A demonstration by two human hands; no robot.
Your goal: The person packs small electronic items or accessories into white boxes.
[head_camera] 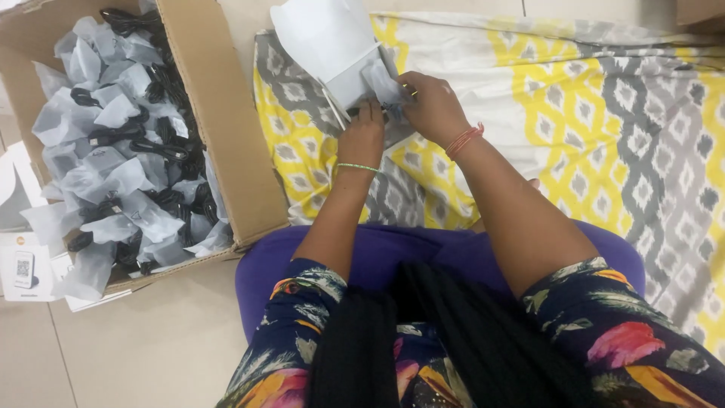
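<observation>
Fingers of left hand (362,136) and right hand (429,104) pinching a bagged cable (381,81), tucking it into the white box (332,53) at 12 o'clock; better keeping box steady, easing bag in flat.

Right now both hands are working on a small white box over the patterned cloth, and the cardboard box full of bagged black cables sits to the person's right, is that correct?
Not quite. The cardboard box of bagged black cables sits to the person's left, as the head view shows. The rest holds: the left hand and right hand work on the small white box over the patterned cloth.
</observation>
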